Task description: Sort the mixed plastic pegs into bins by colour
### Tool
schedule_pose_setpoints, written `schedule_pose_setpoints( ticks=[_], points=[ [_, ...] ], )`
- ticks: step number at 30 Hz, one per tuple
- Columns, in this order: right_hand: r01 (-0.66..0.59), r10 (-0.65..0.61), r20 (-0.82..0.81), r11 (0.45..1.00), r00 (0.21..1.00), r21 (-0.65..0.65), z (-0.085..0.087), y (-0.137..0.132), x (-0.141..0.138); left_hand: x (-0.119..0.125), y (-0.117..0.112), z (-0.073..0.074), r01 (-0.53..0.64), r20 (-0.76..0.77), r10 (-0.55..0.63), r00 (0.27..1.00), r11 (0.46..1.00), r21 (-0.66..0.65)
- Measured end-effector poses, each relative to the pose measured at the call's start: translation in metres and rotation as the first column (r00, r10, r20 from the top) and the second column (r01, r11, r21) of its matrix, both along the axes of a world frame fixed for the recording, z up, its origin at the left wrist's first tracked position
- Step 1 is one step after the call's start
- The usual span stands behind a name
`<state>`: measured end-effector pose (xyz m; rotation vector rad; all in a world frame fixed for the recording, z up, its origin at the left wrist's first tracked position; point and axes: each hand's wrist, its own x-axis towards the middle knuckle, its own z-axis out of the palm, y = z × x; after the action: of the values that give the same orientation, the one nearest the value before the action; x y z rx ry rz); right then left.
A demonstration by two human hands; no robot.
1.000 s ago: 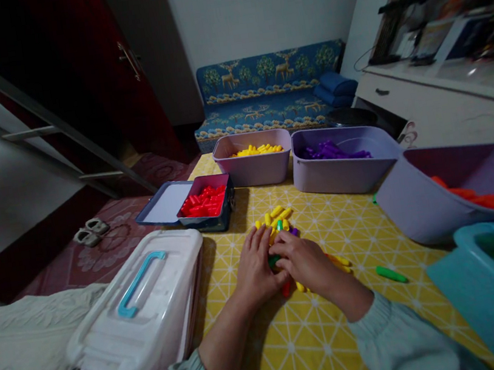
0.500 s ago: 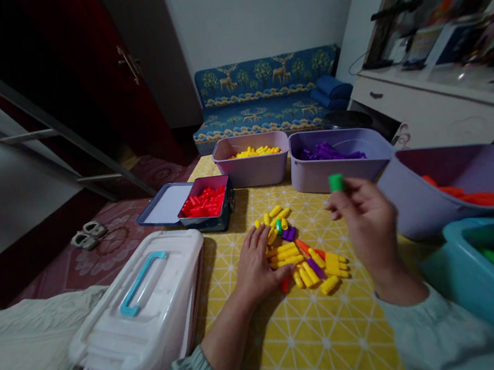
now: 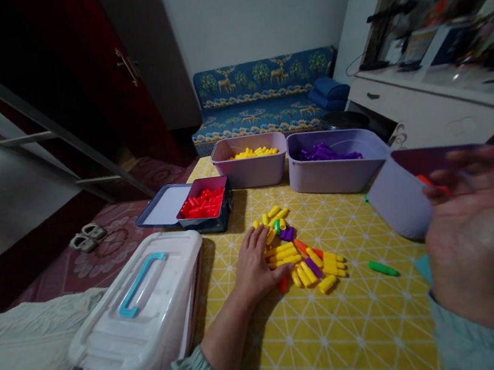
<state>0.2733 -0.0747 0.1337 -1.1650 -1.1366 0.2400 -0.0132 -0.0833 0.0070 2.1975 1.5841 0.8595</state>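
My left hand [image 3: 253, 267] lies flat on the yellow tablecloth [image 3: 333, 338], fingers spread, touching the left side of a small pile of yellow, purple and orange pegs [image 3: 306, 262]. A red peg pokes out under its thumb. My right hand [image 3: 479, 238] is raised at the right, blurred by motion, fingers stretched out, and I see nothing in it. It hovers in front of the tilted lilac bin [image 3: 397, 204] that holds orange pegs. A single green peg [image 3: 382, 268] lies on the cloth between the pile and my right hand.
At the back stand a lilac bin of yellow pegs [image 3: 251, 169], a lilac bin of purple pegs [image 3: 333, 176] and an open tin of red pegs [image 3: 204, 206]. A white lidded box with a blue handle [image 3: 139, 304] sits at the left. A sofa stands behind the table.
My right hand lifted a green peg from the pile, swung right and toward me, and the peg is no longer seen in it. My left hand stayed at the pile.
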Motion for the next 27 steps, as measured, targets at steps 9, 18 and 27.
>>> schedule_pose_setpoints(
  ticks=[9,18,27],
  points=[
    [0.211,0.428,0.727,0.767,0.537,-0.607,-0.091,-0.023,0.011,0.0,0.001,-0.003,0.001,0.014,-0.001,1.0,1.0,0.004],
    [0.095,0.465,0.629,0.753,0.623,-0.651,-0.082,-0.008,-0.019,0.002,0.001,0.0,-0.005,0.004,0.005,1.0,1.0,-0.019],
    [-0.134,0.513,0.59,0.813,0.623,-0.566,-0.082,0.061,-0.136,0.0,0.002,-0.004,-0.011,0.044,0.011,0.999,1.0,-0.006]
  ],
)
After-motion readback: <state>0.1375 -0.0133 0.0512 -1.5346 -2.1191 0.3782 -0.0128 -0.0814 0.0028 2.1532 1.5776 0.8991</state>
